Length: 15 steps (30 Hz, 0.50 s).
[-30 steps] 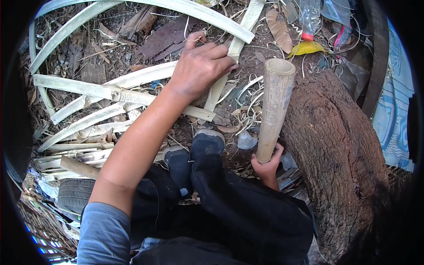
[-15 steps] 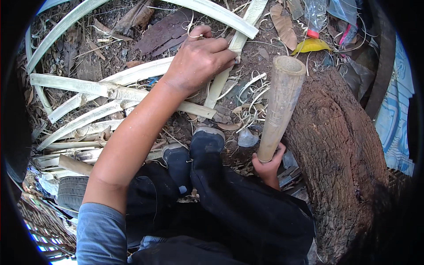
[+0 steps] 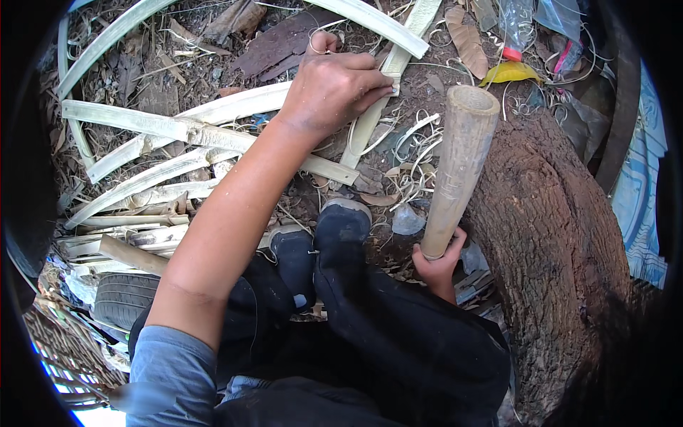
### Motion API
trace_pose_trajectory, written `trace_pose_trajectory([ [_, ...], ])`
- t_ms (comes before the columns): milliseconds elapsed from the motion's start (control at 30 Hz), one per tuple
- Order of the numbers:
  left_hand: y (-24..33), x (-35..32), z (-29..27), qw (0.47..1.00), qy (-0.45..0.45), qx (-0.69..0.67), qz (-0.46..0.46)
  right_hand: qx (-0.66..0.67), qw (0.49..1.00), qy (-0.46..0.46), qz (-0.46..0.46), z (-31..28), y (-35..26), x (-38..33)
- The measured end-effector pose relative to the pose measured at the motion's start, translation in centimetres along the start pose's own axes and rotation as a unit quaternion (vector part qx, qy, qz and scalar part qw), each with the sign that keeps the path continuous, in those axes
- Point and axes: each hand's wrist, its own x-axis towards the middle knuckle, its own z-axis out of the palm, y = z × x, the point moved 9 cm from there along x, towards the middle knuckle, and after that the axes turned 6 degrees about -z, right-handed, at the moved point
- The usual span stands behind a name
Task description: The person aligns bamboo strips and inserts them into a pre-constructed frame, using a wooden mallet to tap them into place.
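Observation:
My left hand (image 3: 334, 89) reaches out over the ground with its fingers curled down. Its fingertips close on a pale split bamboo strip (image 3: 366, 132); the grip itself is partly hidden under the hand. A thin curled shaving hangs by its raised finger. At the right, my right hand (image 3: 440, 269) is wrapped round the lower end of a thick bamboo tube (image 3: 459, 174). The tube stands tilted, its hollow round end facing up, beside a rough brown log (image 3: 551, 235).
More bamboo strips (image 3: 128, 121) lie crossed at the left, above a tyre (image 3: 124, 299) and a woven basket (image 3: 67, 345). Shavings (image 3: 420, 149), a yellow leaf (image 3: 511, 72) and a plastic bottle (image 3: 514, 32) litter the soil. My shoes (image 3: 341, 222) are in the middle.
The whole view has shifted slightly, so everything sits a little further right. Both hands keep their places on the strip and the tube.

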Motion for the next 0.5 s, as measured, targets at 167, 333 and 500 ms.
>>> trace_pose_trajectory([
  [167, -0.4, 0.0, -0.2, 0.999, -0.028, 0.025, -0.024, -0.020, 0.999, -0.014, -0.029, 0.4, -0.9, 0.5],
  [333, -0.5, -1.5, -0.8, 0.994, -0.078, 0.058, 0.047, -0.043, 0.998, -0.017, -0.048, 0.7, -2.1, 0.6],
  [500, -0.5, -1.8, -1.5, 0.995, -0.048, 0.082, 0.031, -0.036, 0.998, -0.022, -0.048, 1.0, -2.1, 0.4],
])
